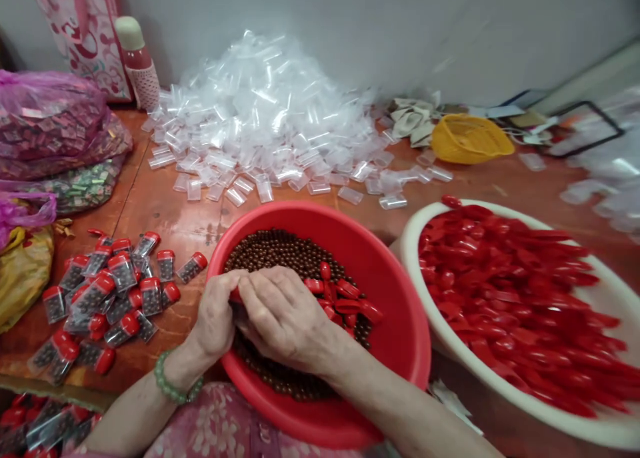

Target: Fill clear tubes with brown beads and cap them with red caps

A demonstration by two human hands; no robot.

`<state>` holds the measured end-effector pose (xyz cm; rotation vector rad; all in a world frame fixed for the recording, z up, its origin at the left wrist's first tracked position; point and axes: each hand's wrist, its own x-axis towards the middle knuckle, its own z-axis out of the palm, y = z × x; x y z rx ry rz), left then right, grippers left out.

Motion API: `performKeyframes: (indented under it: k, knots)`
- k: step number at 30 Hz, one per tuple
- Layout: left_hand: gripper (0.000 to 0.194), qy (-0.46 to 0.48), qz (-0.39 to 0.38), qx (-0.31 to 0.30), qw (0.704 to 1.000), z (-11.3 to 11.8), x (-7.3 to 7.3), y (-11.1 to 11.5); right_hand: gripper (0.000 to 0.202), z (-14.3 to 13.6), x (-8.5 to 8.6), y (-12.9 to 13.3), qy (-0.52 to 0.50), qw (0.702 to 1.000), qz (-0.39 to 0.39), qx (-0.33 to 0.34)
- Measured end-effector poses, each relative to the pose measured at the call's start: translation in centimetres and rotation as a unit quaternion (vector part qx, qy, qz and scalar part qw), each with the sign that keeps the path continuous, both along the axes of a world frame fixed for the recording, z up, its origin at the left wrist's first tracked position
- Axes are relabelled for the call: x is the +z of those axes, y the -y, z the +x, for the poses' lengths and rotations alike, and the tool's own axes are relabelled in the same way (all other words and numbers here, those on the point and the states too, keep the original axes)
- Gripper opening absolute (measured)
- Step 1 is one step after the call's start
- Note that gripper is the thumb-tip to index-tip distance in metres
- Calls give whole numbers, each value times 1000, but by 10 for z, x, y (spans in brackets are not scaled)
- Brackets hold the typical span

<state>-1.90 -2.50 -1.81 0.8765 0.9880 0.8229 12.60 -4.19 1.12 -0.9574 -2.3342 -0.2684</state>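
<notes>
My left hand (217,315) and my right hand (285,318) meet over the left part of a red basin (390,291). Both are closed around a small container, mostly hidden, with a bit of its red cap (235,296) showing between them. Beneath my hands the basin holds many small brown balls (280,248). Several loose red caps (350,305) lie on the balls, right of my right hand. A white basin (415,258) to the right is heaped with red caps (505,298).
Filled red-capped containers (123,271) lie in a pile on the table at left. Behind the red basin rises a heap of clear plastic containers (270,111). A yellow basket (470,138), a bottle (137,65) and purple bags (55,131) stand around the back and left.
</notes>
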Motion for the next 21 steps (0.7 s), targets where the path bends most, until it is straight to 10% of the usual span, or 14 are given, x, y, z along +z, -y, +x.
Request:
performKeyframes:
  k: [6,10,14,18,21]
  knots:
    - [29,-220,141,-56,964,-50,39,-6,41,32,-1,5,-1,985,-167,-37]
    - [26,-547,297,54,781,-100,37,-21,26,85,-23,-7,-9,944,-281,-174]
    - [39,-661,415,-19,625,-110,25,-53,21,104,-39,-16,8,925,-319,-207]
    - [46,-604,427,-55,671,-68,3,-116,24,98,-33,-32,-35,928,-318,-191]
    - [98,-636,299,-48,710,-35,-25,-170,27,108,-21,-70,-91,926,-302,-207]
